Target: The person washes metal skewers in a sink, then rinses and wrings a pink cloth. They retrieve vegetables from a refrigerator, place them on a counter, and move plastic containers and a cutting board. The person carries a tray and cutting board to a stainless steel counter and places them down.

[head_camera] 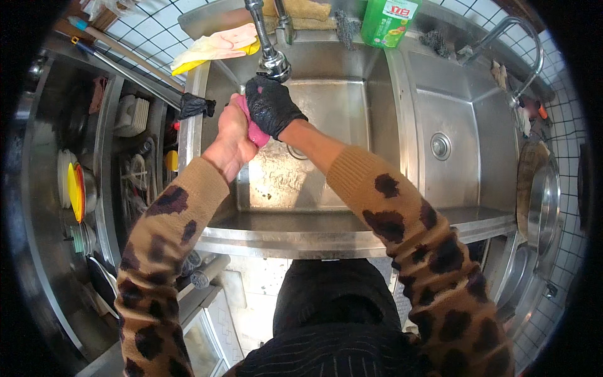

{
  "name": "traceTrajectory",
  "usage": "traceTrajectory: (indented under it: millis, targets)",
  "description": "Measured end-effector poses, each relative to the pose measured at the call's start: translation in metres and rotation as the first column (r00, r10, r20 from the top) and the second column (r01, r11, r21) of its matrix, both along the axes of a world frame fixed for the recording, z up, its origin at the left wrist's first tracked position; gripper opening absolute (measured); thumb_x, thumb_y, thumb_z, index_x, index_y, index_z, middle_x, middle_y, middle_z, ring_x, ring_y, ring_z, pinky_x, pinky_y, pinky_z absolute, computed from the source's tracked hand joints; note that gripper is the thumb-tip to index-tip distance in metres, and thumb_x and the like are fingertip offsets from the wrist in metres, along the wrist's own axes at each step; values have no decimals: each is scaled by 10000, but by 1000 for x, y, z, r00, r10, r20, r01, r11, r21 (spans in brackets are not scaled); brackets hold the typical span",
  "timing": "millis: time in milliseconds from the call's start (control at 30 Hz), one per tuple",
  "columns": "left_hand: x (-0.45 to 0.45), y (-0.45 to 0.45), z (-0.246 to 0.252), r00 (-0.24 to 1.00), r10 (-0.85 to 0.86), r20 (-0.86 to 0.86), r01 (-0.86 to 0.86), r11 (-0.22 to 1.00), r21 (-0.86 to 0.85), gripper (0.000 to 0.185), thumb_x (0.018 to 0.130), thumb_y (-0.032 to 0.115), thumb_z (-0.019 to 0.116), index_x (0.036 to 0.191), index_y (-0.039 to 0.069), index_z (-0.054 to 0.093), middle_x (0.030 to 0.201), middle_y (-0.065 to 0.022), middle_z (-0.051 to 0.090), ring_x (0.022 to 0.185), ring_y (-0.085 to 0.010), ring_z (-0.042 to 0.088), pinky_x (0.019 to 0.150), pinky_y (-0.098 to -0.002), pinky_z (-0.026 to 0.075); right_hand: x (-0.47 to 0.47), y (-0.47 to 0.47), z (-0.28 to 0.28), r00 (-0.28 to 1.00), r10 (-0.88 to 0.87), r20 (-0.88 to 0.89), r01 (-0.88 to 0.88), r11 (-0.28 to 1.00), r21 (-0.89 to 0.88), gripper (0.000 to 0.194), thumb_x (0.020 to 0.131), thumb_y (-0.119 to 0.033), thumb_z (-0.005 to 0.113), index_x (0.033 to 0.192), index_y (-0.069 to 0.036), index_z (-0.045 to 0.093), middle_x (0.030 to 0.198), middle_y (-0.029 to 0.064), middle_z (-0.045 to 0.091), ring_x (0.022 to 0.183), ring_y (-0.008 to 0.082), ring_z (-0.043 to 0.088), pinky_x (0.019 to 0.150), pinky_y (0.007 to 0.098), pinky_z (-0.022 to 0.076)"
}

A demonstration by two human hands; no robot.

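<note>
Under the tap spout (275, 68), both of my hands meet over the left sink basin (325, 184). My left hand (234, 125) is bare and grips a soft pink item (256, 129), perhaps a cloth or a sponge. My right hand (273, 103) wears a wet black glove and is curled against the other side of the pink item, just below the spout. Its fingertips are hidden. Wet patches and a few dark bits lie on the basin floor, and my right forearm partly covers the drain (297, 151).
A pale and yellow rubber glove (216, 47) lies over the basin's left rear corner. Behind stand a green detergent bottle (390, 23) and steel-wool scourers (346, 29). The right basin (452, 184) has a curved tap (537, 52). Long handles (127, 70) lean left, beside shelves with dishes (132, 115).
</note>
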State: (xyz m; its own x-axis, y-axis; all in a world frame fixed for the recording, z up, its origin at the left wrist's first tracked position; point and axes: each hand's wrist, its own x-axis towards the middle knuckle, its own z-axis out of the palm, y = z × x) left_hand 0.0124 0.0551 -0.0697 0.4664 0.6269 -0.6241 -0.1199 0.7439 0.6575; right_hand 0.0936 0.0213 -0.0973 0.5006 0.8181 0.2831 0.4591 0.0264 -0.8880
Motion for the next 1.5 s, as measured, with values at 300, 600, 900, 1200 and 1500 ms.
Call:
traceTrajectory:
  millis: [300, 600, 900, 1200, 1500]
  targets:
    - [-10, 15, -68, 929, -75, -364, 180, 947, 265, 515, 941, 499, 370, 1125, 40, 512, 1029, -86, 560, 944, -222, 544, 844, -358, 442, 21, -44, -78, 529, -75, -845, -122, 979, -163, 281, 877, -314, 505, 945, -49, 568, 836, 55, 581, 745, 142, 492, 678, 310, 443]
    - [11, 5, -98, 962, -237, -139, 255, 957, 135, 589, 898, 556, 434, 1286, 113, 413, 1160, -62, 530, 1049, -180, 502, 870, -373, 423, 45, -80, -91, 852, 139, -505, -252, 954, -162, 635, 708, -256, 777, 1221, -42, 470, 1116, 94, 558, 1011, 193, 535, 896, 332, 444]
    - [-7, 26, -85, 940, -261, -219, 259, 965, -35, 526, 839, 565, 541, 1125, 126, 495, 901, -4, 558, 653, -121, 500, 539, -234, 411, 52, -68, -98, 498, 64, -865, -29, 998, 57, 506, 688, -132, 743, 1131, -23, 524, 1038, 79, 599, 956, 223, 575, 849, 355, 478]
    - [-11, -1, -132, 994, -59, 97, 60, 998, -3, 359, 862, 308, 624, 1123, 70, 561, 1069, -61, 613, 986, -198, 578, 874, -354, 448, 40, -72, -103, 357, -135, -924, 38, 991, -130, 399, 784, -145, 688, 1134, -87, 504, 1031, 51, 571, 937, 193, 571, 760, 342, 502]
    - [-12, 29, -92, 996, -92, -12, 84, 845, 528, 120, 794, 103, 702, 835, 54, 600, 795, 17, 605, 675, -46, 522, 632, -210, 440, 46, -77, -120, 901, -433, 31, 417, 846, -332, 206, 716, -126, 706, 709, -46, 517, 664, 67, 547, 603, 171, 525, 579, 318, 452]
